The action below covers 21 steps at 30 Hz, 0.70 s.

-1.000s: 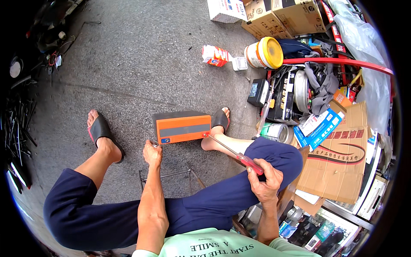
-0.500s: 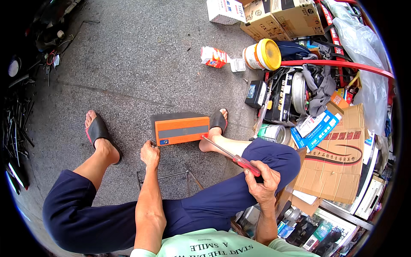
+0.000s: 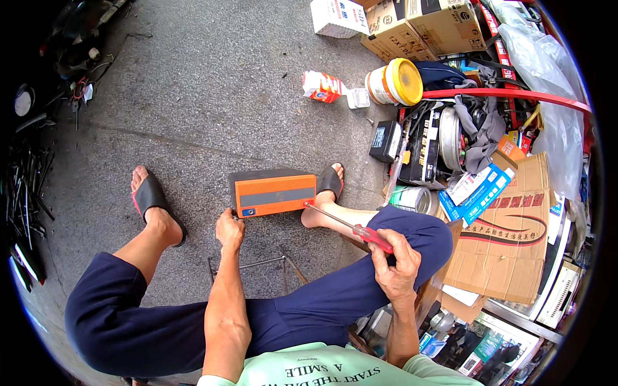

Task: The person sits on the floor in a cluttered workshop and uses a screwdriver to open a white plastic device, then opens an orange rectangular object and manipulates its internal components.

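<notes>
Red screwdriver (image 3: 374,239) at orange-fronted box (image 3: 275,195); lettering (image 3: 313,371) across green shirt (image 3: 277,365) and cardboard (image 3: 496,273)

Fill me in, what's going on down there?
A seated person's right hand holds a red-handled screwdriver, its tip at the red spot on an orange-fronted box. The left hand is at the box's near left corner; its grip is too small to make out. The box sits between two sandalled feet.
</notes>
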### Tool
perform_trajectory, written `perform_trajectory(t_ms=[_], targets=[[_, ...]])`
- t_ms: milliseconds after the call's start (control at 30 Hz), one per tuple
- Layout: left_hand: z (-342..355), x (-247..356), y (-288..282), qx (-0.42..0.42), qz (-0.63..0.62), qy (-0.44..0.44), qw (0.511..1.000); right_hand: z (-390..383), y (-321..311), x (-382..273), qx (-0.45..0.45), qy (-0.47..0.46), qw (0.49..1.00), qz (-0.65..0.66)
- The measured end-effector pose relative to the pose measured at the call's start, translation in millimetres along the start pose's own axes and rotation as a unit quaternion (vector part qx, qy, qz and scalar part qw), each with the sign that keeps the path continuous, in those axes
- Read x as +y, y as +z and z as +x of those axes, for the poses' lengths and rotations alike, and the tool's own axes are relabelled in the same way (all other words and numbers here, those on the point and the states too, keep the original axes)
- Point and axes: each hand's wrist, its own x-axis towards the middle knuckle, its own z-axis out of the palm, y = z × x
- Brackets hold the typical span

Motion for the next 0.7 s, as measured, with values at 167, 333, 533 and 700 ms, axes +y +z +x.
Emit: perform_trajectory(t_ms=[167, 333, 533, 700], targets=[[-2, 15, -15, 0.026, 0.003, 0.008, 1.0, -7, 8, 3, 0.032, 0.124, 0.992, -0.005], [5, 20, -33, 0.068, -0.057, 0.016, 0.996, -10, 13, 14, 0.059, 0.129, 0.989, 0.031], [-2, 20, -54, 0.154, -0.13, 0.039, 0.979, -5, 1, 9, 0.022, -0.023, 0.998, 0.057], [-20, 55, -76, 0.17, -0.215, 0.083, 0.958, -17, -1, 7, 0.003, 0.015, 0.998, 0.067]])
